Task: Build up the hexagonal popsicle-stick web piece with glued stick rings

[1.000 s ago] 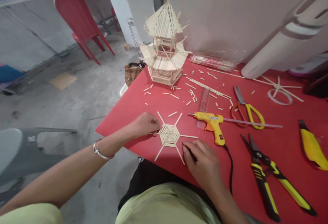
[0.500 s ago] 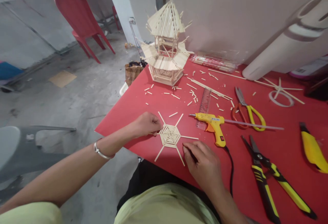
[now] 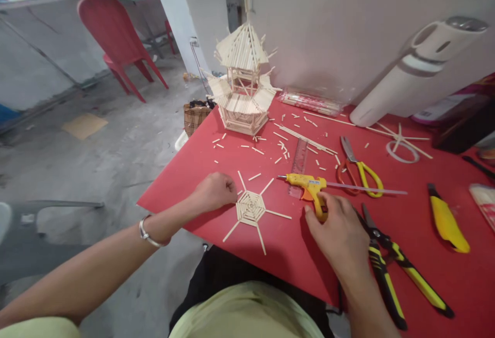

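A web-shaped hexagon of thin wooden sticks (image 3: pixel 251 208), with spokes reaching outward, lies flat near the table's front edge. At its left side my left hand (image 3: pixel 216 192) is closed, fingertips pressed together; whatever they pinch is hidden, and the left spoke does not show. My right hand (image 3: pixel 340 227) is at the grip of a yellow glue gun (image 3: pixel 305 182), thumb on one side and fingers on the other, still apart. The gun lies on its side with a long glue stick (image 3: pixel 367 188) out of its back, partly over a clear ruler (image 3: pixel 299 160).
A stick-built pagoda (image 3: pixel 243 90) stands at the table's back left corner. Cut stick pieces (image 3: pixel 283 148) lie scattered. Right of the gun are scissors (image 3: pixel 359 167), black-and-yellow shears (image 3: pixel 390 255) and a yellow cutter (image 3: pixel 446 219). A white flask (image 3: pixel 402 80) stands behind.
My right hand has moved right, from beside the stick web to the glue gun's grip. The web has turned slightly clockwise. My left hand stays closed beside it. The view has shifted a little.
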`<state>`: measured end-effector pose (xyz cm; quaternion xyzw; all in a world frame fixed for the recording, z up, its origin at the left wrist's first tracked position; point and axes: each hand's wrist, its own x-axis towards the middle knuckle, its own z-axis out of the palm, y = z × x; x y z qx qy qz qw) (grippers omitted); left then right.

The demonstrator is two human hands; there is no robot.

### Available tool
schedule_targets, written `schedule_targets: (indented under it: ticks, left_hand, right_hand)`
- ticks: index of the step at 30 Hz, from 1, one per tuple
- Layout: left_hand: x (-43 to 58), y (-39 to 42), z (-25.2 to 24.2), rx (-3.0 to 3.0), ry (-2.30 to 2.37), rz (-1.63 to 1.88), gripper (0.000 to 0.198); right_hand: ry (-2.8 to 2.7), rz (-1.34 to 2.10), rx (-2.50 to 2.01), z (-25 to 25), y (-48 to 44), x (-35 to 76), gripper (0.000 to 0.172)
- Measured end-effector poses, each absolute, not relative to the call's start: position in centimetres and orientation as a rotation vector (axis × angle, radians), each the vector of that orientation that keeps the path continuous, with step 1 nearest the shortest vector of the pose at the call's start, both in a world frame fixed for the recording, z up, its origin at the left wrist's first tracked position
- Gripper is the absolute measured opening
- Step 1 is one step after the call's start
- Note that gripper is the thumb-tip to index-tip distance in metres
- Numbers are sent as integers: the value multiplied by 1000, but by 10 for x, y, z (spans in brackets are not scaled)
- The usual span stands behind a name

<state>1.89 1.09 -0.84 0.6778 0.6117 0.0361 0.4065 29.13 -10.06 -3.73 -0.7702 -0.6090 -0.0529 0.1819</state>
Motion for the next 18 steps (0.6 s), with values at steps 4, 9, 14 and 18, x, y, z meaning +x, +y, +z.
schedule_targets:
  ticks: [4, 9, 14, 18]
  left_hand:
    - [22, 8, -5, 2004, 1604, -9, 7]
    - [18, 5, -2, 2219, 1517, -18, 8]
    - [10, 4, -6, 2459, 1460, -76, 19]
    - [9, 8, -13, 2632, 1418, -153, 22]
  right_hand:
    - [-1655, -106, -2193, -43, -94, 293, 30]
    - [-1645, -4, -2243, -50, -88, 304, 27]
    - [-1747, -175, -2167, -42, -90, 307, 26]
    - [-1813, -147, -1875, -22, -93, 282, 26]
